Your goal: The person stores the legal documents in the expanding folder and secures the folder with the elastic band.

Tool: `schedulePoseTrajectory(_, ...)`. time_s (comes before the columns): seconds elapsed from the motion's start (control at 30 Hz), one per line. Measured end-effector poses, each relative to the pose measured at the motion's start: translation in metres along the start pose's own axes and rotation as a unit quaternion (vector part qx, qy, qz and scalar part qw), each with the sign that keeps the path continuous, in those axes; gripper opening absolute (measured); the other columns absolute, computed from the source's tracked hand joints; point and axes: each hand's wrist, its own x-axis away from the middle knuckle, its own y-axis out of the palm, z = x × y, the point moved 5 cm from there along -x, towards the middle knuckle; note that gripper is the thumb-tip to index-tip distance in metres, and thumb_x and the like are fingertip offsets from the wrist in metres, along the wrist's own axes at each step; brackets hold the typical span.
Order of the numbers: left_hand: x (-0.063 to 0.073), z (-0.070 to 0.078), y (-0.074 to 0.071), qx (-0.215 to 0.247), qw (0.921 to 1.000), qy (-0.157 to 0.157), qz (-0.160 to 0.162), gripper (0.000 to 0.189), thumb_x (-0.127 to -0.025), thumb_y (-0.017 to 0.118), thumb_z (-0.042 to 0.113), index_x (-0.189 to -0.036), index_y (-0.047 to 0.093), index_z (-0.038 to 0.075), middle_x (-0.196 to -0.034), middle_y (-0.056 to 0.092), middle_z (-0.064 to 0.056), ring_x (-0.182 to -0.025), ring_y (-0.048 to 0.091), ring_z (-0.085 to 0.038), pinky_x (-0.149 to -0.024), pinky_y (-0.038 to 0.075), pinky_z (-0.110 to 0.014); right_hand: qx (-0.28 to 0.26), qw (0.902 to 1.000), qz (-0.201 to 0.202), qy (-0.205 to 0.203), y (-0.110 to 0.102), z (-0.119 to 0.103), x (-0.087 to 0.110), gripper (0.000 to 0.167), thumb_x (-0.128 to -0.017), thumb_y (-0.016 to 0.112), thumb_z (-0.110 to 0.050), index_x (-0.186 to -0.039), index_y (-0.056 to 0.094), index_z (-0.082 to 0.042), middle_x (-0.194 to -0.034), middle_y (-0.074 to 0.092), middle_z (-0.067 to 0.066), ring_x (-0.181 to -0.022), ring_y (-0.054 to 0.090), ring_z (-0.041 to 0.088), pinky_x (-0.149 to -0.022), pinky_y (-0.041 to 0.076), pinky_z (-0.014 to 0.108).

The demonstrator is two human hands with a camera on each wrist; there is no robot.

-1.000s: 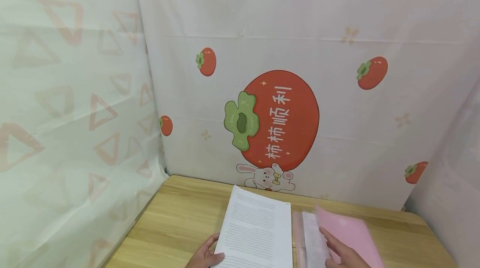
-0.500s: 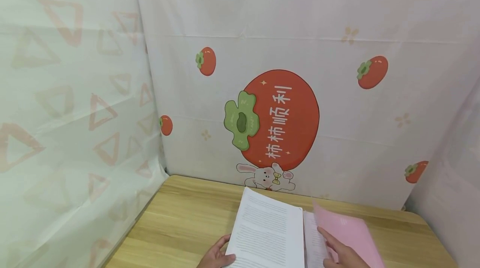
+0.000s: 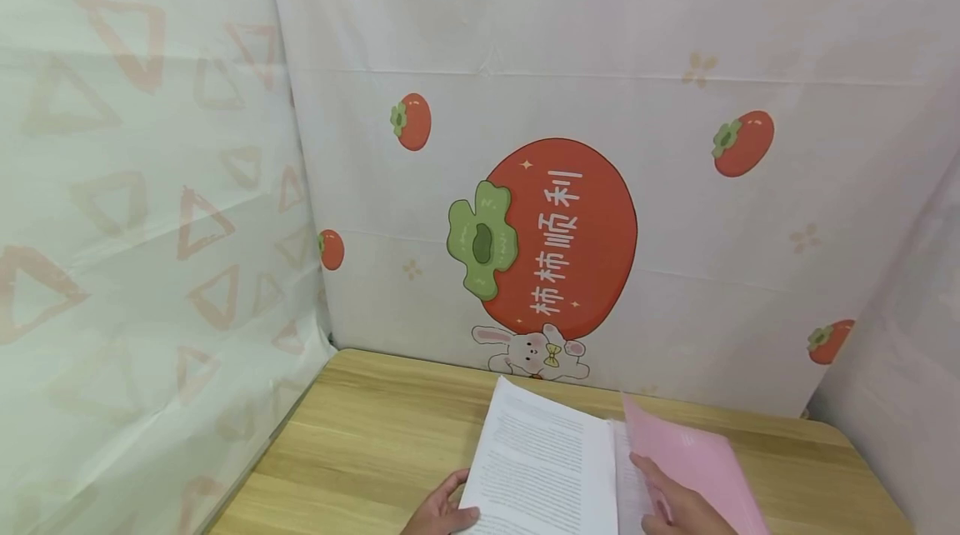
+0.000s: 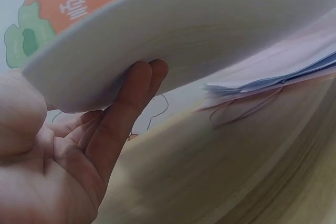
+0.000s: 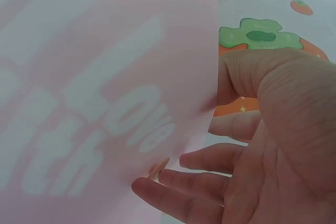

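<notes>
My left hand [image 3: 441, 510] grips a thick stack of printed paper [image 3: 536, 468] by its left edge, thumb on top and fingers underneath. In the left wrist view the paper stack [image 4: 173, 30] bows and is held above the table. My right hand [image 3: 684, 506] holds the raised pink cover [image 3: 701, 460] of a folder near its edge. White lettering shows on the pink cover [image 5: 121, 93] in the right wrist view. More printed sheets [image 3: 630, 468] lie inside the folder, partly hidden by the stack, whose right edge overlaps them.
Everything is over a wood-grain table [image 3: 360, 435]. A white cloth [image 3: 465, 35] printed with persimmons hangs behind it, and another cloth [image 3: 150, 285] with triangles hangs at the left. Thin dark loops [image 4: 247, 111] show below the folder's edge.
My left hand has carried the paper stack to the right until it covers the folder's left part. My right hand has shifted slightly left, still holding the pink cover up.
</notes>
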Motion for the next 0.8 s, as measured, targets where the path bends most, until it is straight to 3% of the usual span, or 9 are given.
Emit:
schedulePoseTrajectory(0.17,-0.003,0.002,0.005,-0.026,0.9996,-0.002,0.010,0.055,-0.098,0.061,0.000,-0.149,0.039,0.000,-0.120,0.069,-0.021,-0.104,0.071,-0.029,-0.087,0.058,-0.038,0.037,0.9988,-0.005,0.032,0.000,-0.002,-0.002,0.073,-0.091,0.072,-0.011,-0.152,0.037,0.011,-0.150,0.036,0.040,-0.103,0.052,0.018,-0.079,0.045,0.019)
schedulePoseTrajectory(0.27,-0.006,0.002,0.009,-0.034,0.9993,-0.004,0.014,0.058,-0.097,0.062,0.000,-0.149,0.036,-0.004,-0.119,0.069,-0.021,-0.102,0.071,-0.028,-0.085,0.058,-0.038,0.038,0.9984,-0.008,0.041,0.000,-0.001,-0.002,0.073,-0.091,0.072,-0.011,-0.152,0.038,0.010,-0.152,0.034,0.040,-0.107,0.052,0.023,-0.083,0.045,0.018)
schedulePoseTrajectory(0.47,-0.012,-0.001,0.016,-0.046,0.9986,-0.001,0.024,0.063,-0.096,0.065,0.001,-0.149,0.033,-0.008,-0.115,0.070,-0.021,-0.098,0.072,-0.028,-0.082,0.059,-0.038,0.061,0.9978,-0.002,0.024,0.001,0.001,-0.001,0.072,-0.091,0.073,-0.011,-0.150,0.039,0.011,-0.149,0.037,0.042,-0.111,0.052,0.014,-0.088,0.045,0.017)
schedulePoseTrajectory(0.63,-0.020,-0.006,0.020,-0.050,0.9986,0.001,0.018,0.064,-0.096,0.064,0.002,-0.150,0.031,-0.009,-0.116,0.070,-0.022,-0.099,0.072,-0.028,-0.084,0.059,-0.038,0.058,0.9980,0.003,0.026,0.000,0.000,0.000,0.071,-0.090,0.072,-0.010,-0.150,0.040,0.010,-0.148,0.037,0.042,-0.109,0.053,0.007,-0.083,0.044,0.017)
schedulePoseTrajectory(0.8,-0.027,-0.009,0.025,-0.063,0.9977,0.010,0.022,0.065,-0.097,0.063,0.002,-0.150,0.029,-0.010,-0.118,0.069,-0.022,-0.100,0.071,-0.029,-0.084,0.059,-0.039,0.022,0.9992,0.002,0.033,0.002,-0.002,0.000,0.071,-0.090,0.069,-0.006,-0.151,0.037,0.012,-0.148,0.037,0.043,-0.078,0.050,0.001,-0.071,0.045,0.020)
